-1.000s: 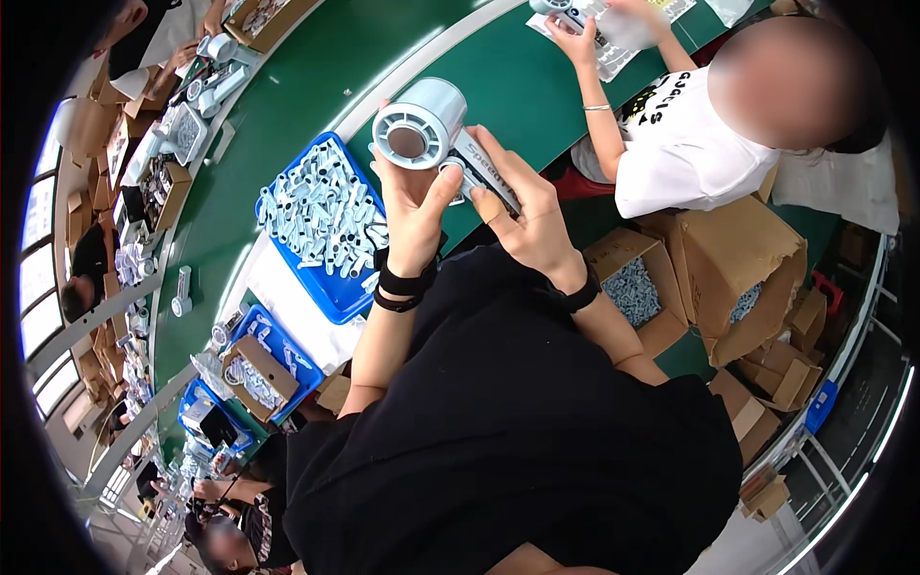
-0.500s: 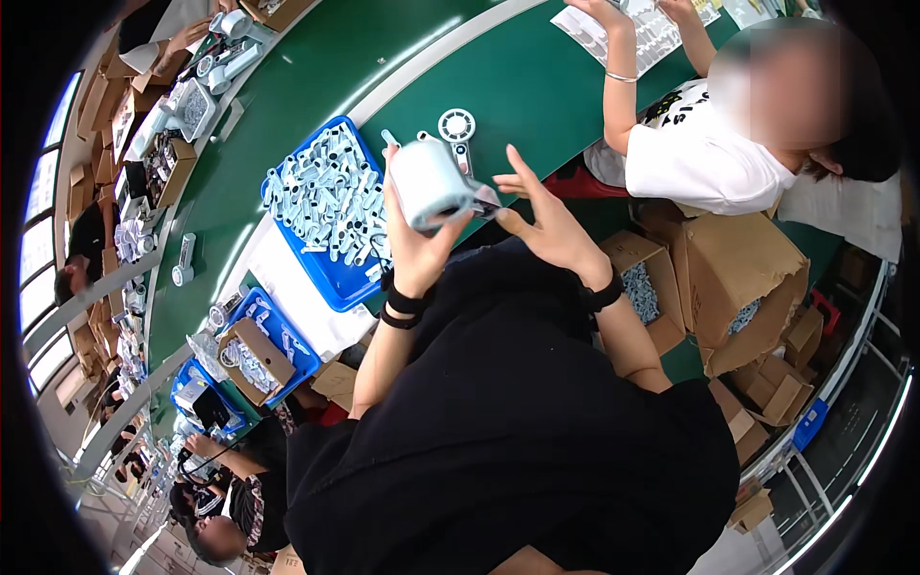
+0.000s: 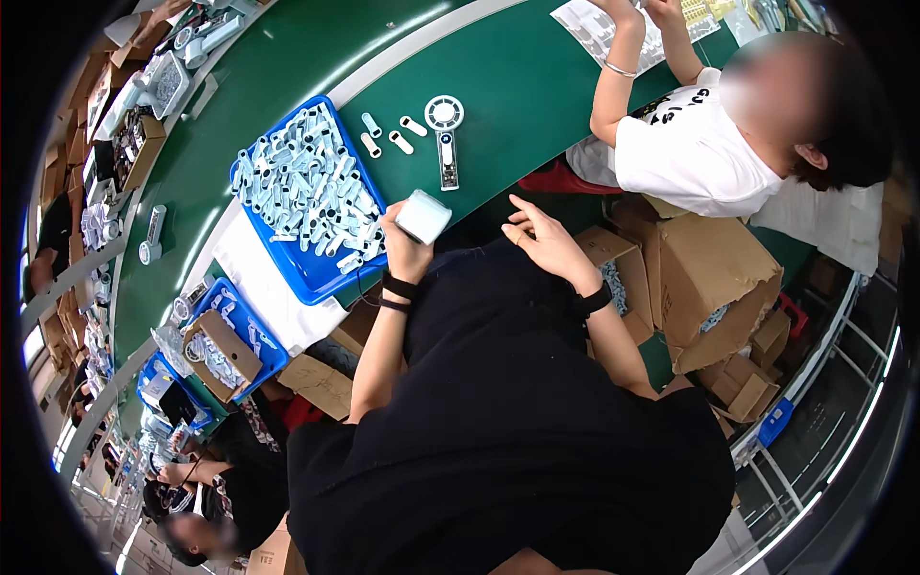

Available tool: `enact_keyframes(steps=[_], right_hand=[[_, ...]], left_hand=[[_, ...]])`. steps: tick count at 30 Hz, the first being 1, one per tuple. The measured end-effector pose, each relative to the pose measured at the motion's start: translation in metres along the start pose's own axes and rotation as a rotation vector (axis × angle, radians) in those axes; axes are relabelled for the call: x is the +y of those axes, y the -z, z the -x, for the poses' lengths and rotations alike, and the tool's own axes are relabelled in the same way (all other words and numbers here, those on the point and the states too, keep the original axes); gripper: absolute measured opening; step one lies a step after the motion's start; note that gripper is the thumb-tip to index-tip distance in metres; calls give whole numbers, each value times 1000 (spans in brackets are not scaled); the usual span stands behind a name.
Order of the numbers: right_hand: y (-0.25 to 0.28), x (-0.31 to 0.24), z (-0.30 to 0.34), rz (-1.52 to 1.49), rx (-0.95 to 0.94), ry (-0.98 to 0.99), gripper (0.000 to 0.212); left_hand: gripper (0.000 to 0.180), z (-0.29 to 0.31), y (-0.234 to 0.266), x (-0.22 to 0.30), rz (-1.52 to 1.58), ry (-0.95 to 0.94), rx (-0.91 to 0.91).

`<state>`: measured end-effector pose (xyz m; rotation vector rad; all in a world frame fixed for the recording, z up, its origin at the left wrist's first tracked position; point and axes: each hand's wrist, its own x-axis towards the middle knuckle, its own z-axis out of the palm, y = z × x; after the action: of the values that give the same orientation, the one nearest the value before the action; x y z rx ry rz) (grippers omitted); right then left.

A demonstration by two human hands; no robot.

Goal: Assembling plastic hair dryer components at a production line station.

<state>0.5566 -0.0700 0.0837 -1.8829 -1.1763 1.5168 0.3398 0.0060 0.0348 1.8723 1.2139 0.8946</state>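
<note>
My left hand is closed around a thick, whitish roll-like piece at the front edge of the green table. My right hand is a short way to the right over my lap, fingers stretched out and apart, with nothing visible in it. Beyond them a small handheld fan lies on the table, round head away from me, its handle showing inner parts. Several small pale, oblong cover pieces lie left of the fan. Many similar pieces fill a blue tray beside my left hand.
A co-worker in a white shirt sits at the right of the green table. Open cardboard boxes stand on my right. Farther left are another blue tray, a carton and a person in black.
The whitish roll has turned and come slightly lower in my left hand. My right hand has drawn away from it. The fan and loose covers now show in full.
</note>
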Motion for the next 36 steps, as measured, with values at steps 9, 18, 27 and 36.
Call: enact_keyframes(steps=[9,18,27,36], right_hand=[[-12,-77,-5,223,63,704,67],[-28,-103,-3,-44,76,746,61],[-25,-117,-13,-17,61,750,55],[-24,-125,-21,26,44,740,50]], left_hand=[[80,-10,35,63,931,292,47],[83,-19,34,89,987,288,212],[62,-31,37,91,747,106,308],[78,-42,52,84,1014,243,212]])
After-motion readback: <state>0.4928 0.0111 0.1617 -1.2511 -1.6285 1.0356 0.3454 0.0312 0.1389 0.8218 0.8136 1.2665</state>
